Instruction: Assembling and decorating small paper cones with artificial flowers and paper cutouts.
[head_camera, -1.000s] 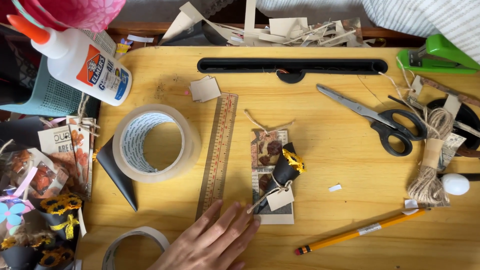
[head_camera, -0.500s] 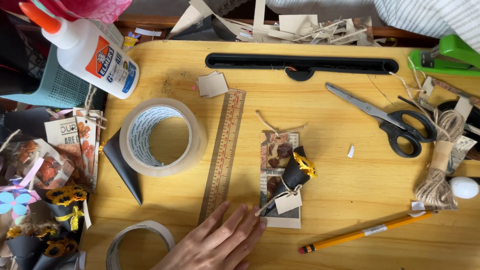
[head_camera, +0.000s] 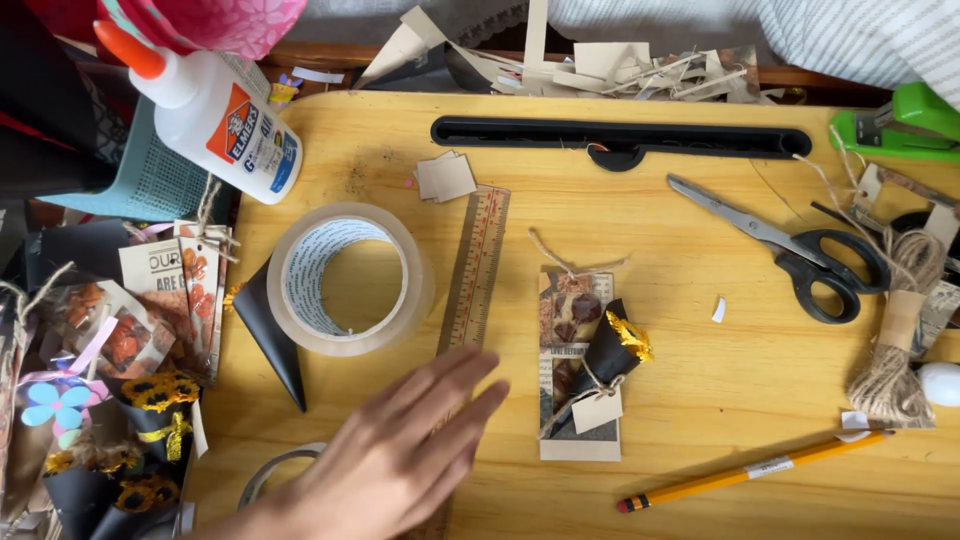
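Observation:
My left hand (head_camera: 395, 455) comes in from the bottom left, flat and palm down, fingers loosely together and holding nothing. Its fingertips lie over the lower end of a wooden ruler (head_camera: 477, 265) that runs up the desk. Just right of the fingers sits a small decorated card (head_camera: 578, 330) with a black paper cone bouquet, yellow flowers, twine and a blank tag. A roll of clear tape (head_camera: 345, 280) stands left of the ruler, above the hand. My right hand is out of sight.
On the wooden lap desk (head_camera: 700, 390) lie black scissors (head_camera: 800, 255), a yellow pencil (head_camera: 755, 470), a twine bundle (head_camera: 890, 345), a glue bottle (head_camera: 220, 115) and a green stapler (head_camera: 895, 125). Finished paper bouquets (head_camera: 110, 400) pile up at the left edge.
My left hand has slid up and a little left, off the card's tag and onto the ruler's lower end. The view has shifted slightly.

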